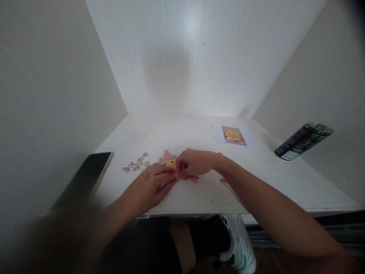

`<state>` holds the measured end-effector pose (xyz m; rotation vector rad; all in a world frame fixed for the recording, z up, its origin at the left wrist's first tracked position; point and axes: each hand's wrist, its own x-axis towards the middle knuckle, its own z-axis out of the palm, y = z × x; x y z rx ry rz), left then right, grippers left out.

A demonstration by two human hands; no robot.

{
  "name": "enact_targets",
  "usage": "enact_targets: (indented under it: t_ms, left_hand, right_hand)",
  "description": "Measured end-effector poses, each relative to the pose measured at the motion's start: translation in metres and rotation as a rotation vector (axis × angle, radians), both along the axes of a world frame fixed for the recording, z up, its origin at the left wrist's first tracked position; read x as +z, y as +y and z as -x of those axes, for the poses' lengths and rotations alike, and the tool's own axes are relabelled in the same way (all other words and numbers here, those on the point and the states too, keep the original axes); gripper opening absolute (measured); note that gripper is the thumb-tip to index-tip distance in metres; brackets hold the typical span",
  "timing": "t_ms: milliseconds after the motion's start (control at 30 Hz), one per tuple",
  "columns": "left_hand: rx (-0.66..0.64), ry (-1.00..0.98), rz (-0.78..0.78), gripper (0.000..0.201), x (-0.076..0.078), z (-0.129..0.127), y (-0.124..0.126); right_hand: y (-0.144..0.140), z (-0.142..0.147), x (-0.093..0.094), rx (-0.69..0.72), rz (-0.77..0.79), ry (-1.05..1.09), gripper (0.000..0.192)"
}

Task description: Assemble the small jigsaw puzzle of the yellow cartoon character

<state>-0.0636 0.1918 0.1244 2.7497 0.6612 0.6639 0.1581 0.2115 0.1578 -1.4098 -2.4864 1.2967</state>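
A partly joined jigsaw puzzle (169,163) lies on the white desk, showing a yellow figure with dark eyes and a pink top. My left hand (155,180) rests at its lower left, with fingers and thumb brought together on the lower edge. From the right, my right hand (192,163) reaches in, its fingers curled in a pinch against the same edge. Between the fingertips a small puzzle piece is mostly hidden. Loose puzzle pieces (137,164) are scattered to the left, and other orange and red pieces (195,179) lie just under my right hand.
A printed reference picture (234,136) on white paper lies at the back right. A black drink can (302,141) stands near the right wall. A dark phone (85,175) lies at the left. Walls enclose the desk (182,203) on three sides.
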Motion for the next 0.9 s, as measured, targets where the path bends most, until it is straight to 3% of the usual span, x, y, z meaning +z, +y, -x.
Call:
enact_targets:
  t_ms: [533, 900]
  left_hand:
    - [-0.007, 0.039, -0.001, 0.025, 0.001, 0.002, 0.000]
    - [-0.008, 0.034, -0.001, 0.024, 0.000, 0.001, -0.001]
  right_hand:
    - [-0.002, 0.002, 0.009, 0.037, -0.013, -0.105, 0.017]
    - [-0.004, 0.004, 0.012, 0.034, -0.121, -0.200, 0.020]
